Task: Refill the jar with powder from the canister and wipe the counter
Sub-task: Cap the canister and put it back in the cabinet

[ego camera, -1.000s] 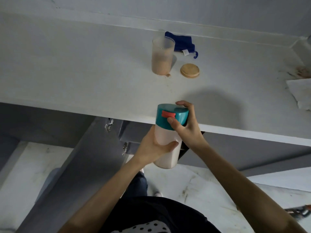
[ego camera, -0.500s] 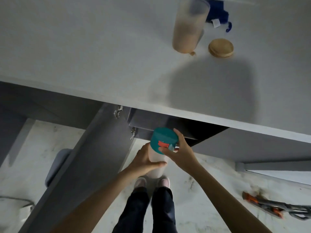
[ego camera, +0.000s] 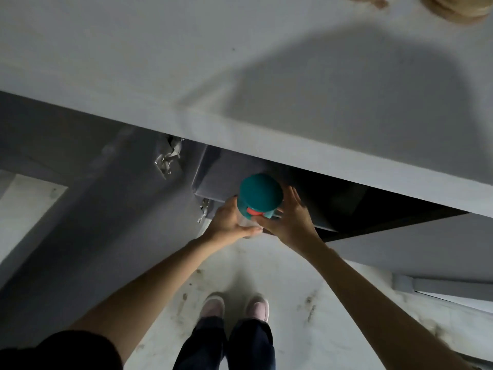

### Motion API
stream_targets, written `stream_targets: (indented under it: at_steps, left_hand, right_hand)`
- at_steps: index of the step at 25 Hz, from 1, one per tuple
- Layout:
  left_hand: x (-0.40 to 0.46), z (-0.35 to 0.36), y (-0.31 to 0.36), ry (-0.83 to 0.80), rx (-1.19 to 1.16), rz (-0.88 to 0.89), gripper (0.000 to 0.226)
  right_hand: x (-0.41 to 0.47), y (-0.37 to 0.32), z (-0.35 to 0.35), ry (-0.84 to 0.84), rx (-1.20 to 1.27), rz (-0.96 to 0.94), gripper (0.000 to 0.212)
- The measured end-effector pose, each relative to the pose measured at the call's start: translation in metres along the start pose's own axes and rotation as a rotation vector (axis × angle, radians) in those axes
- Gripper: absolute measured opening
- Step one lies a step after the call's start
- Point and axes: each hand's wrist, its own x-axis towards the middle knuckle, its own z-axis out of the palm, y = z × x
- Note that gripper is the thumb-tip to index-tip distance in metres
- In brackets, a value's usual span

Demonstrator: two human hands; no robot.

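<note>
The canister (ego camera: pixel 260 196), a pale body under a teal lid with a red tab, is held below the counter edge at the mouth of an open cupboard. My left hand (ego camera: pixel 229 222) wraps its body from the left. My right hand (ego camera: pixel 289 219) grips it from the right, thumb near the red tab and fingers spread along its side. The wooden jar lid (ego camera: pixel 458 8) lies on the grey counter (ego camera: pixel 133 62) at the top right edge. Of the jar only its blurred base (ego camera: pixel 366 0) shows at the top edge; the blue cloth is out of view.
The open cupboard door (ego camera: pixel 112 209) with metal hinges stands at the left of the hands. The cupboard's inside (ego camera: pixel 373 206) is dark. My feet in pink shoes (ego camera: pixel 234 307) stand on a stained pale floor below.
Both hands have lowered the canister from counter height down to the open cupboard's mouth. My view has tipped down, so jar and cloth have slid off the top.
</note>
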Motion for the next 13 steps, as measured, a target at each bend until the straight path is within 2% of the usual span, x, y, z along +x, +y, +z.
stream_targets:
  at_steps: [2, 7, 13]
  left_hand:
    - [0.024, 0.001, -0.01, 0.048, 0.004, 0.022, 0.071]
    - [0.066, 0.005, -0.025, 0.139, 0.13, 0.095, 0.076]
    - [0.079, 0.014, -0.032, 0.207, -0.003, 0.098, 0.063]
  right_hand:
    - [0.025, 0.011, 0.005, 0.018, -0.047, -0.031, 0.085]
    - [0.057, 0.034, 0.019, 0.009, 0.133, 0.011, 0.084]
    - [0.076, 0.05, 0.032, 0.01, 0.065, -0.044, 0.08]
